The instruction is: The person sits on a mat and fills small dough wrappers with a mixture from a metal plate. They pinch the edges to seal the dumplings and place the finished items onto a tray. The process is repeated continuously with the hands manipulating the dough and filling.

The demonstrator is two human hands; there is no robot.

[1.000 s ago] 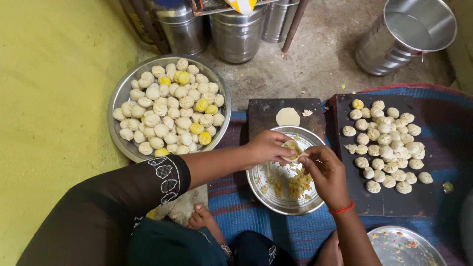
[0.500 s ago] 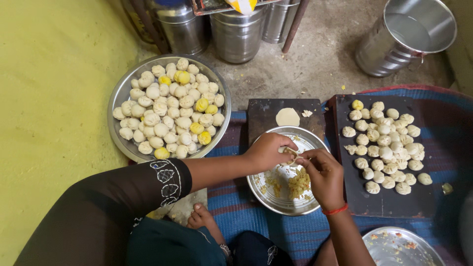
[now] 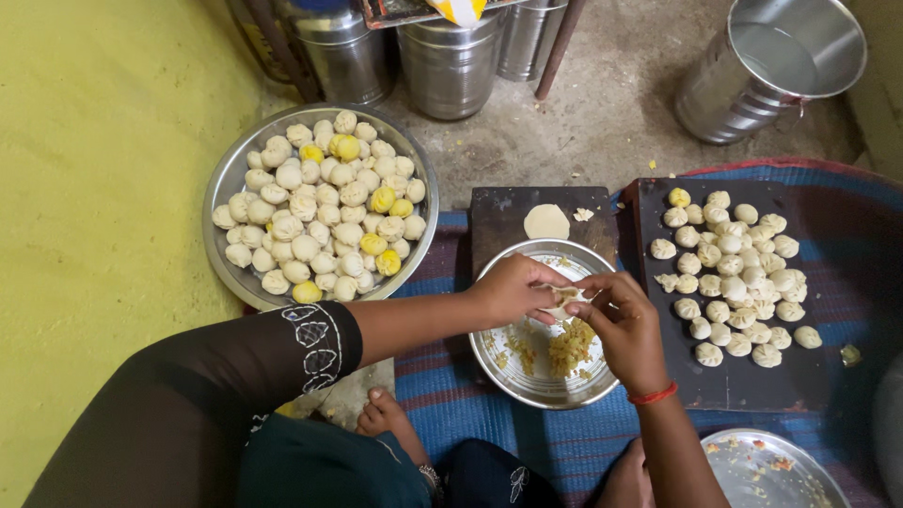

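Both hands, left hand [image 3: 513, 290] and right hand [image 3: 625, 325], pinch one small dumpling [image 3: 567, 302] over the steel bowl [image 3: 527, 376]; yellow filling [image 3: 574, 345] sits inside it.

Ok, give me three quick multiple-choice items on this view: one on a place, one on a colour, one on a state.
1. The flat dough disc lies on:
A the dark board
B the big tray
C the mat

2. The band on the right wrist is:
A blue
B red
C green

3. The hands are:
A apart, resting
B together, pinching a dumpling
C lifting the bowl

Key: 1 A, it sits on the small dark board. 2 B, plainly red. 3 B, left hand and right hand meet on the dumpling above the steel bowl.
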